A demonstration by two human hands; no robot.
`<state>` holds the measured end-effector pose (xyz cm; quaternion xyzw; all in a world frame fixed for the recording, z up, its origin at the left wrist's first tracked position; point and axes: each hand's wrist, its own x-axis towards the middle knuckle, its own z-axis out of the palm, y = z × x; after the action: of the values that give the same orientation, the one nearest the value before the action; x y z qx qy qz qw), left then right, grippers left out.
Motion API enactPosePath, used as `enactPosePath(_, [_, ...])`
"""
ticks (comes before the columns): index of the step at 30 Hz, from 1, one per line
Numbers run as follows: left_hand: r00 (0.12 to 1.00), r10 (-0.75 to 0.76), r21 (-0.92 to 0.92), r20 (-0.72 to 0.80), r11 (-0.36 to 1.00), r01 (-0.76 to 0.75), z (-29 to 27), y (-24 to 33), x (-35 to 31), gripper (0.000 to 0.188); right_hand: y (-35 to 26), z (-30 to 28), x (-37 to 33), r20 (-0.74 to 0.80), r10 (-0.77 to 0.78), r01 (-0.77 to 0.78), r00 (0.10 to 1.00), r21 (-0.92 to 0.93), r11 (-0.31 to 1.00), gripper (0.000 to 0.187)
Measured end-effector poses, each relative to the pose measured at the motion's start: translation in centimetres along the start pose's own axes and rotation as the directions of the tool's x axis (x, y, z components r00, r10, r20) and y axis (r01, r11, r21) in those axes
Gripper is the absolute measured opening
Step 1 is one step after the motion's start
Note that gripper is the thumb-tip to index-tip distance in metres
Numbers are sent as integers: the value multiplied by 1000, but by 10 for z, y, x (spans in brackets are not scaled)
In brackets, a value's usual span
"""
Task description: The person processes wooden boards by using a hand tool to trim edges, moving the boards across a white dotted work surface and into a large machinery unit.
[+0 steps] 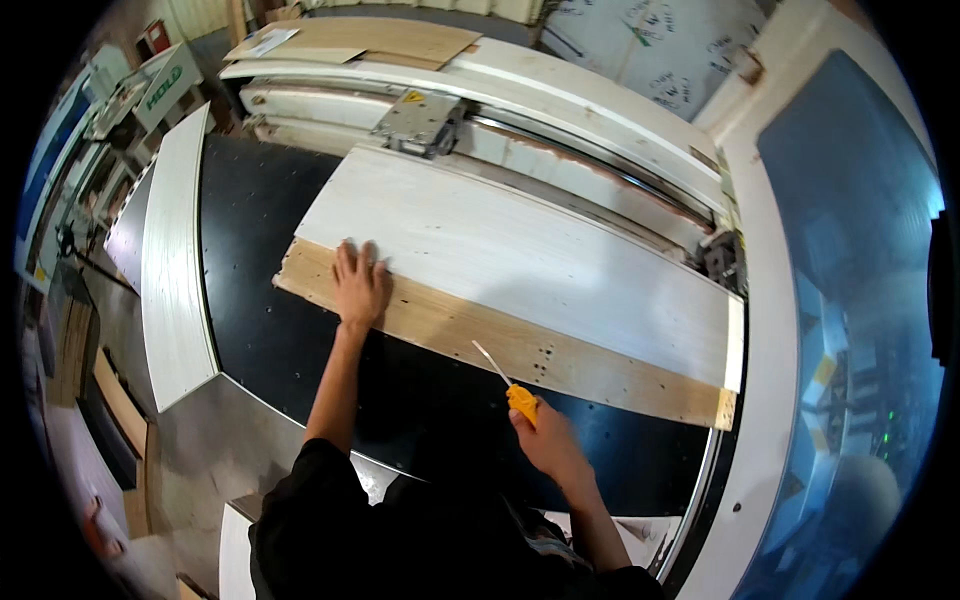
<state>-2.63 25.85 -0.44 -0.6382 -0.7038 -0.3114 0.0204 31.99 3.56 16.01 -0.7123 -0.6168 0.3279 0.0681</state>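
My left hand [360, 288] lies with its fingers stretched out where a light wood-coloured strip [460, 325] meets a long white board [480, 235]. In my right hand [550, 440] is a yellow-handled utility knife [521, 400], its long thin blade pointing up and left over the strip's near side. Whether the blade tip touches the wood I cannot tell. Strip and board lie side by side on the black machine table [260, 220]. Several small dark holes show in the strip, right of the blade.
Behind the board run a machine rail [600, 170] and a metal carriage block [420, 122]. A blue translucent cover [850, 200] stands at the right. Another white panel [175, 260] rests at the table's left edge. Wooden sheets [350, 42] lie on the machine's back ledge.
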Motion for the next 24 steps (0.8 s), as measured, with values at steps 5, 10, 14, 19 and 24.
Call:
enactPosePath(5, [1000,-8,67,18,998,7,-19,28,0,57,-71,-12,48,37,-126,128,991,-29,991,40])
enactPosePath(10, [998,-62,-18,20,998,62,-12,18,2,62,-129,-3,93,-20,-284,284,959,81,955,37])
enactPosePath(14, [997,-46,-9,59,999,46,-21,22,6,65,-126,-3,110,-108,-260,269,960,86,959,37])
enactPosePath(19, [990,-119,-88,72,988,125,-12,23,8,59,-23,-14,109,-356,22,-22,934,3,1000,38])
enactPosePath(24, [993,-3,-429,114,902,52,11,120,20,54,79,-43,48,-258,364,-244,895,401,883,40])
